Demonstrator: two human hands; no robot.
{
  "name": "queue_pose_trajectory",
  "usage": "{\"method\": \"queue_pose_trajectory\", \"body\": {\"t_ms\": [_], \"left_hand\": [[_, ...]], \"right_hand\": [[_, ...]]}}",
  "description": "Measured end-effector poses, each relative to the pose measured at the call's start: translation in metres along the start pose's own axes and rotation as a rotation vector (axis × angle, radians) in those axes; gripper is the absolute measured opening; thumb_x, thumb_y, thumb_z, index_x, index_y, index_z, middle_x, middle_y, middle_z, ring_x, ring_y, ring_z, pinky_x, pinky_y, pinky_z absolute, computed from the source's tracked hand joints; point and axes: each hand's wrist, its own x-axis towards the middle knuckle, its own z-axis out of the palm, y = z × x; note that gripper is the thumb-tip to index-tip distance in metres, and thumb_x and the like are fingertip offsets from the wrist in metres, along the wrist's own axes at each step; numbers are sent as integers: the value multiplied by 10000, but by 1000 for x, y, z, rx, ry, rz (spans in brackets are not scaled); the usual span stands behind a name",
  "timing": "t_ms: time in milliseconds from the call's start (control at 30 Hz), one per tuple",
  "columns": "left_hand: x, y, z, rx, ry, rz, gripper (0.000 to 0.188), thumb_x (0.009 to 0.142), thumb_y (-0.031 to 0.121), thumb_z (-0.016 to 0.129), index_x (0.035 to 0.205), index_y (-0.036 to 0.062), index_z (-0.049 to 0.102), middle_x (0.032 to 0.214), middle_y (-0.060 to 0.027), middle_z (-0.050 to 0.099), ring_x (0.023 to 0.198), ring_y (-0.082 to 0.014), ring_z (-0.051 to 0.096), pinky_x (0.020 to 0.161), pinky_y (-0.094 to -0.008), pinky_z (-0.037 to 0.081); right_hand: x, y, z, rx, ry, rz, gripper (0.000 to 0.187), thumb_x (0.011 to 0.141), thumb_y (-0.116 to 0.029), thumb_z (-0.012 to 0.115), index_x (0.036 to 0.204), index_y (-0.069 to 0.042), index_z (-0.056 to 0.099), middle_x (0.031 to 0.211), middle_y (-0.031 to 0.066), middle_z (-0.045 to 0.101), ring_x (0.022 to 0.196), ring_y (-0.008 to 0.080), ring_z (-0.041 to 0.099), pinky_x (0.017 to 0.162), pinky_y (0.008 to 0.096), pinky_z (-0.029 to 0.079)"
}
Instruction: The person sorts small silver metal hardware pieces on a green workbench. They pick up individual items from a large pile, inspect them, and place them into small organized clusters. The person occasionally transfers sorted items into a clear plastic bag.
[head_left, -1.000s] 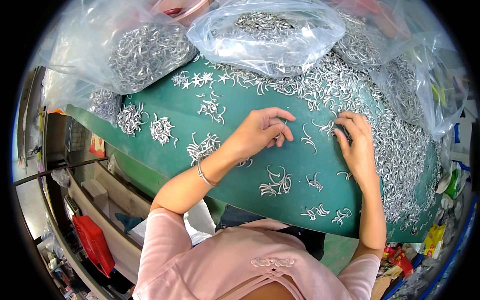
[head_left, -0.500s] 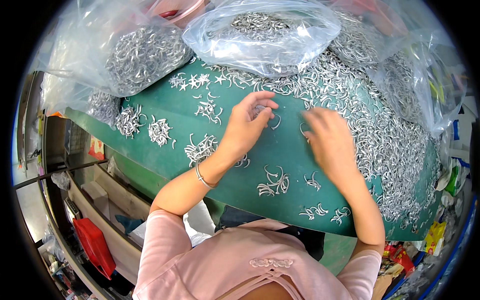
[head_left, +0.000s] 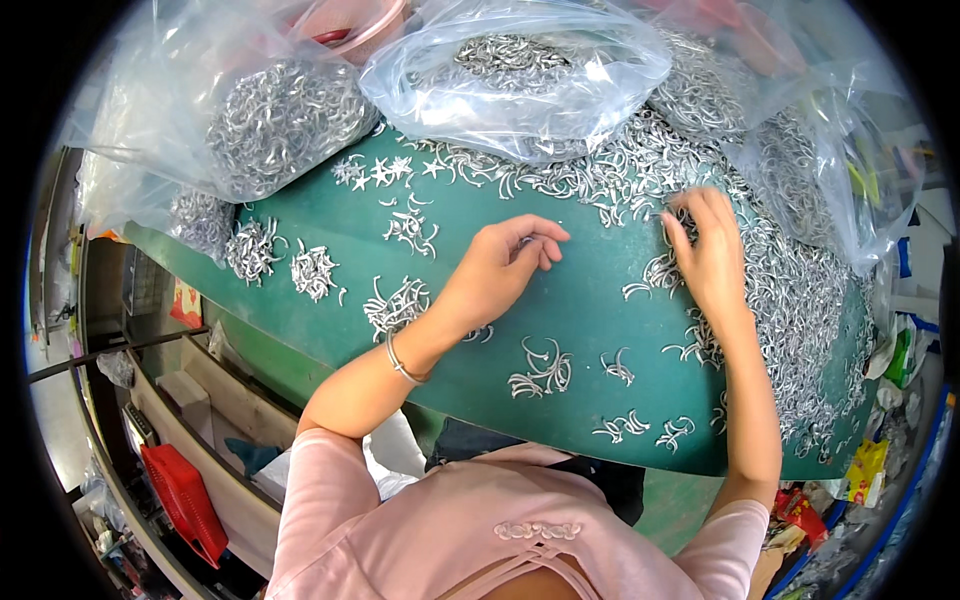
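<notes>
Head view: The right hand (head_left: 712,255), nearer, is at a pile of curved silver pieces (head_left: 805,340) spreading rightward, axes jumbled; blur obscures whether its fingertips pinch. The left hand (head_left: 505,265) curls its fingers, any contents hidden.

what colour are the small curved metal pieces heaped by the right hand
The small curved metal pieces are silver-grey, clearest in the head view.

bright | glare on plastic bag (head_left: 510,118) | right fingers (head_left: 712,208) blurred | edges bent
</notes>
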Motion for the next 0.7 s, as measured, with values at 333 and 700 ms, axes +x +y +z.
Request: {"method": "queue_pose_trajectory", "body": {"t_ms": [333,700], "left_hand": [[3,-2,3,87,106,66,272,946,-61,496,1173,-20,640,1033,-52,638,950,-115,575,877,-249,474],[2,-2,0,221,84,178,434,841,-189,407,1173,-25,634,1158,-105,601,1042,-173,593,918,-292,486]], "right_hand": [[-11,-36,21,-21,-275,-205,716,836,-384,739,1378,10,486,1520,205,367,1425,421,305,1145,536,290],[-36,-22,-18,273,-94,-64,118,833,-50,709,934,2,678,985,147,667,983,337,619,895,409,481]]}}
